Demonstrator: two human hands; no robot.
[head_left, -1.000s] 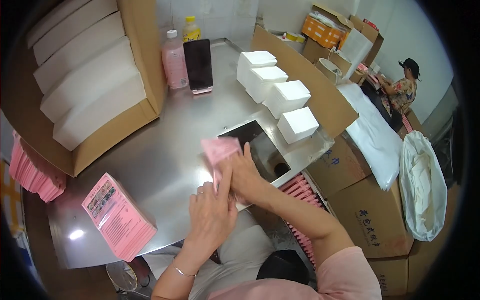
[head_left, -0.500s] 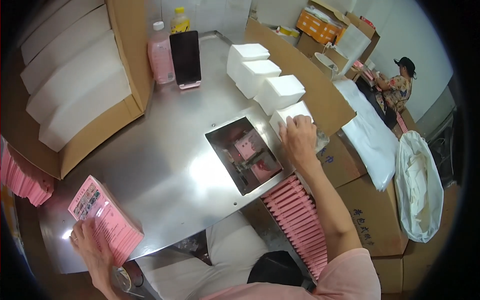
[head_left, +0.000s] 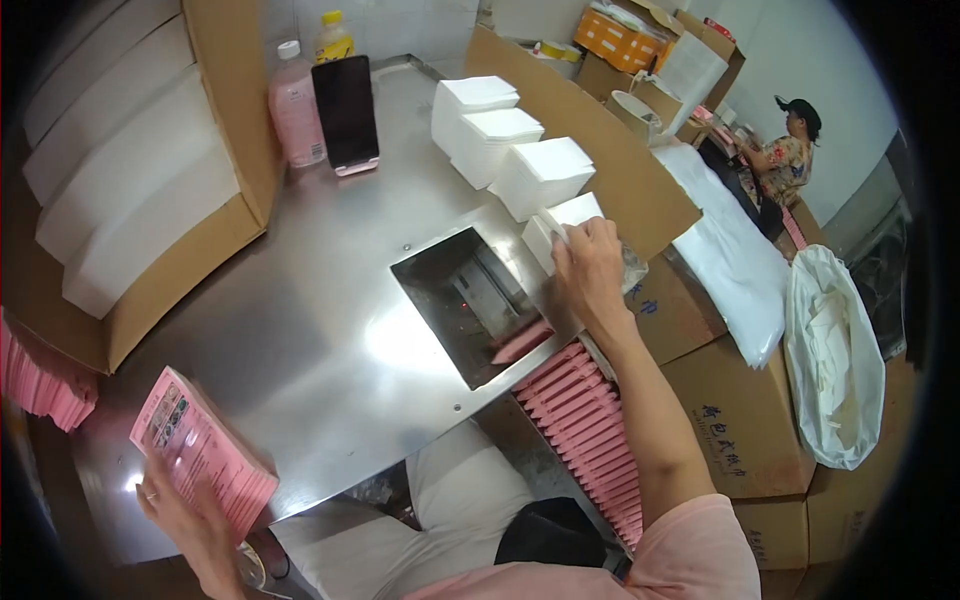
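Note:
On the near left of the metal table lies a stack of pink printed sleeves (head_left: 225, 445). My left hand (head_left: 190, 525) is at its near left edge, fingers stretched and apart, slightly blurred, with nothing gripped. On the right, my right hand (head_left: 593, 265) curls its fingers over the nearest stack of white folded tissues (head_left: 545, 235), gripping at its top. How many tissues it holds is hidden. Several more white tissue stacks (head_left: 545, 180) run in a row behind it. Left of this hand is a rectangular opening (head_left: 430, 300) in the tabletop, with metal parts and a pink piece inside.
A carton of white tissues (head_left: 235, 225) stands at the left. A phone (head_left: 345, 115) and a pink bottle (head_left: 297, 110) are at the back. Pink packs (head_left: 590, 430) line up below the table. A white bag (head_left: 830, 370) hangs right. A person (head_left: 785, 165) sits far right.
The view has shifted slightly. My left fingers have straightened at the pink stack. Inside the opening, the pink pieces have shifted; one now shows at the near edge. My right hand stays on the tissues.

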